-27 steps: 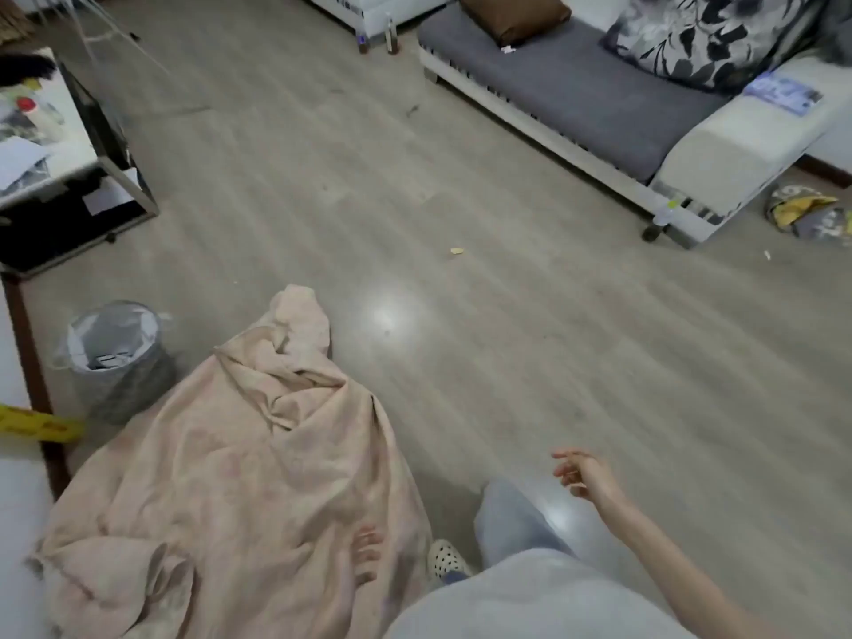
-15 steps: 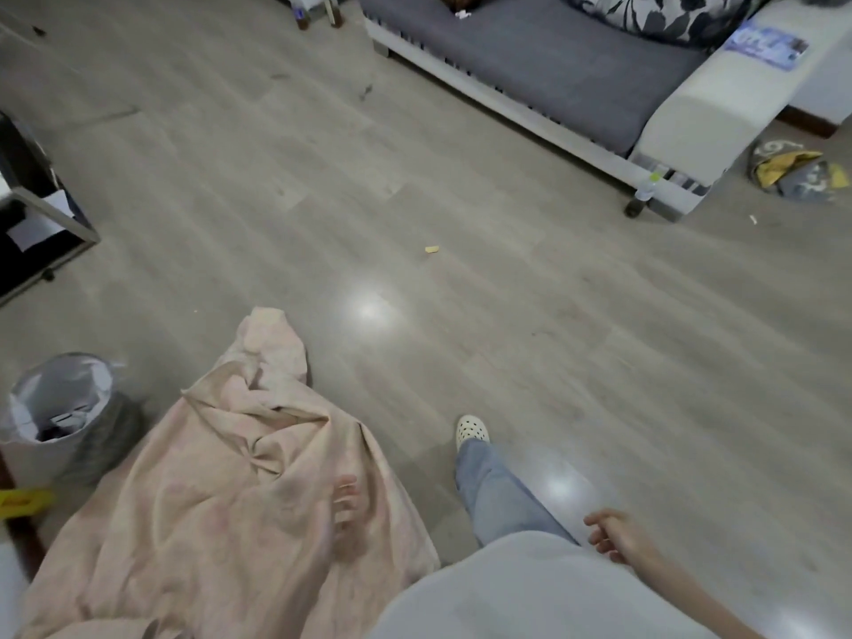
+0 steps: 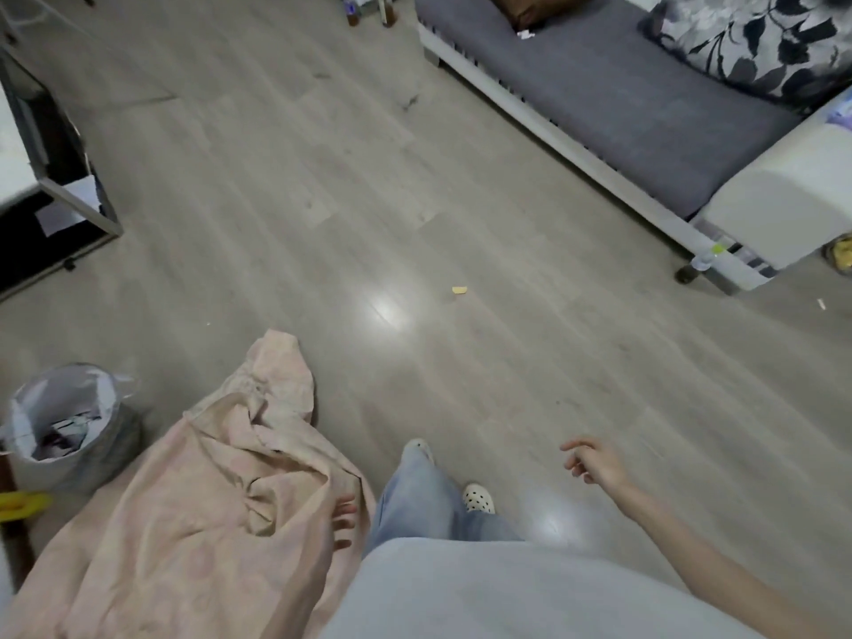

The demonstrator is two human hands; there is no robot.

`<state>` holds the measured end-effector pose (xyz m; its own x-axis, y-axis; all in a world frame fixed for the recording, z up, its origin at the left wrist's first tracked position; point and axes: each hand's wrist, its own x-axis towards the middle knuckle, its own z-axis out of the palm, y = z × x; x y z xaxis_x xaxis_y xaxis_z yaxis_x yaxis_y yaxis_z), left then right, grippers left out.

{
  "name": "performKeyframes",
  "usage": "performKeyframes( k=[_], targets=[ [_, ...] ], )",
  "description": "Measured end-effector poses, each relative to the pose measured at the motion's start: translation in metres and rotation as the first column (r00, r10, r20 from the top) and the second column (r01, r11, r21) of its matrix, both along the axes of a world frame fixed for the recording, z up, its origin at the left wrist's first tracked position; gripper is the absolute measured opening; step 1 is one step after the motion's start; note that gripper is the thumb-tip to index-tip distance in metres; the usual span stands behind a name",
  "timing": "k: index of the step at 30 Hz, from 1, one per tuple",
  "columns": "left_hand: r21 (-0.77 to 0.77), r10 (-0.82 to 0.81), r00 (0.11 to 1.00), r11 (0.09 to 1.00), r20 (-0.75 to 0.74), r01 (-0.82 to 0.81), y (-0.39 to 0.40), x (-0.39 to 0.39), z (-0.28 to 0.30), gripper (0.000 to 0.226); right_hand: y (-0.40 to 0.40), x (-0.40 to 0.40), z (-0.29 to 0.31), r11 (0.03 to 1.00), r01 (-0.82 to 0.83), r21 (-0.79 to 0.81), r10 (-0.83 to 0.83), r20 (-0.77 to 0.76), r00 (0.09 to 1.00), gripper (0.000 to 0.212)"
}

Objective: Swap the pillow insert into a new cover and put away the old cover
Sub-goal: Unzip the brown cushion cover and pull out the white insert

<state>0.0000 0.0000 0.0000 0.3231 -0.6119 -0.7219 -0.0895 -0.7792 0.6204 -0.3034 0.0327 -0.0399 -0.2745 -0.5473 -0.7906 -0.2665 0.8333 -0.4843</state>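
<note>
A crumpled pale pink pillow cover (image 3: 198, 514) hangs at the lower left, draped over my left arm. My left hand (image 3: 342, 518) shows only its fingertips at the cloth's right edge, gripping the fabric. My right hand (image 3: 594, 463) swings free at the lower right, fingers apart and holding nothing. A brown pillow (image 3: 530, 9) lies at the far end of the grey sofa (image 3: 636, 108). A black-and-white floral pillow (image 3: 756, 39) rests at the sofa's right end.
A lined waste bin (image 3: 60, 422) stands on the floor at the left. A dark low table (image 3: 50, 196) sits at the far left. My legs and white slippers (image 3: 477, 498) are below centre. A small yellow scrap (image 3: 459, 291) lies on the wood floor.
I have stepped forward across the floor toward the sofa. My right hand swung back and then forward again. The pink cover stayed in my left hand.
</note>
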Motion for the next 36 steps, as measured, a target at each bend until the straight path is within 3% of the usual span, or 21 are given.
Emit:
performKeyframes(
  k=[1,2,4,7,10,24,32,36],
  targets=[
    [0.119,-0.172,0.984,0.979,0.038,0.166,0.034,0.064,-0.007,0.031,-0.028,0.002,0.002,1.000,-0.012,-0.021,0.011,-0.006,1.000,0.032],
    [0.274,0.147,0.979,0.956,-0.139,-0.105,0.047,0.089,-0.035,0.028,-0.054,0.004,0.002,0.999,-0.020,-0.038,0.019,-0.010,1.000,0.033],
    [0.276,0.181,0.976,0.950,-0.117,-0.143,0.026,0.106,-0.048,0.021,-0.104,0.008,0.001,0.997,-0.024,-0.076,0.023,-0.014,1.000,0.034],
    [0.243,0.110,0.988,0.967,-0.111,-0.080,-0.044,0.110,-0.057,0.018,-0.169,0.019,-0.002,0.996,-0.001,-0.090,-0.001,-0.020,1.000,0.034],
    [0.259,0.066,0.991,0.965,-0.116,-0.034,-0.105,0.130,-0.059,0.022,-0.216,0.030,-0.005,0.999,0.045,-0.027,-0.046,-0.035,0.998,0.032],
    [0.039,-0.282,0.956,0.958,-0.080,0.286,-0.501,0.151,-0.031,0.030,-0.361,0.054,-0.040,0.940,0.262,0.217,-0.250,-0.080,0.965,0.029],
    [-0.005,-0.332,0.943,0.943,-0.030,0.332,-0.706,0.144,-0.037,0.033,-0.570,0.049,-0.049,0.943,0.283,0.178,-0.283,-0.026,0.959,0.029],
    [0.050,-0.322,0.947,0.945,-0.005,0.322,-0.773,0.144,-0.038,0.033,-0.704,0.047,-0.033,0.974,0.193,0.120,-0.196,0.017,0.980,0.031]
  ],
)
